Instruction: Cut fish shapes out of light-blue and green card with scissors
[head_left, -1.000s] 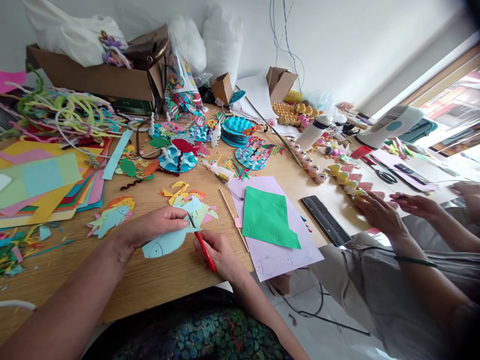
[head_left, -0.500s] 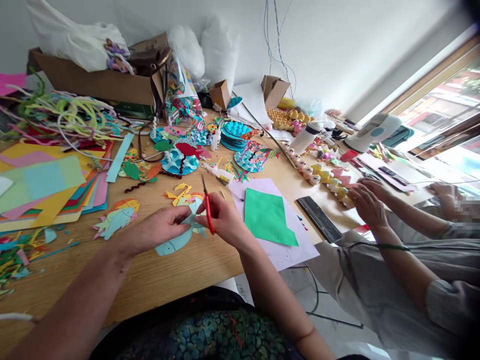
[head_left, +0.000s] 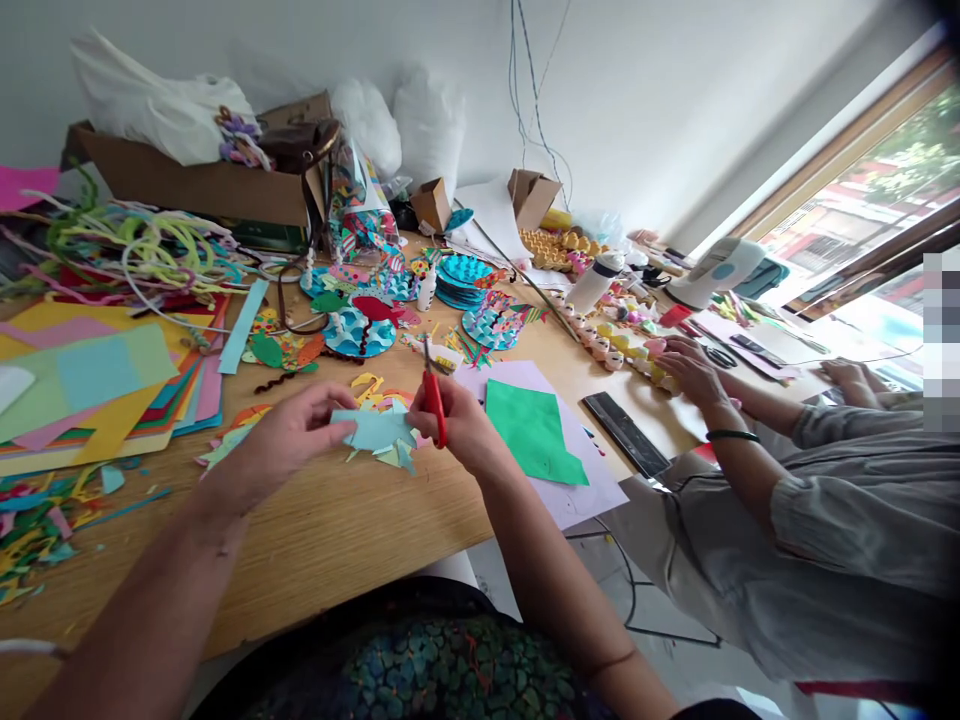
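Between my hands is a light blue paper piece (head_left: 375, 430), its left end pinched by the thumb and fingers of my left hand (head_left: 300, 430). My right hand (head_left: 454, 420) is closed round red-handled scissors (head_left: 433, 405), whose blades point up and away from me; its fingertips are near the paper's right end. Yellow and pale paper scraps lie on the wooden table (head_left: 322, 530) behind and below the piece. Partly behind my left hand are paper fish cutouts (head_left: 225, 443). A green sheet (head_left: 534, 430) rests on a lilac sheet (head_left: 600, 497) to the right.
Coloured paper sheets (head_left: 90, 375), pipe cleaners (head_left: 142, 240) and scraps (head_left: 34, 530) cover the left side. Blue decorated discs (head_left: 358, 332) and a glue bottle (head_left: 427, 288) stand behind my hands. A black ruler (head_left: 625, 435) and another person's hands (head_left: 694, 375) are at the right.
The blue paper has been lifted and turned, and now spans between my hands. My left hand has moved slightly left, and the scissors slightly right. The view has shifted a little.
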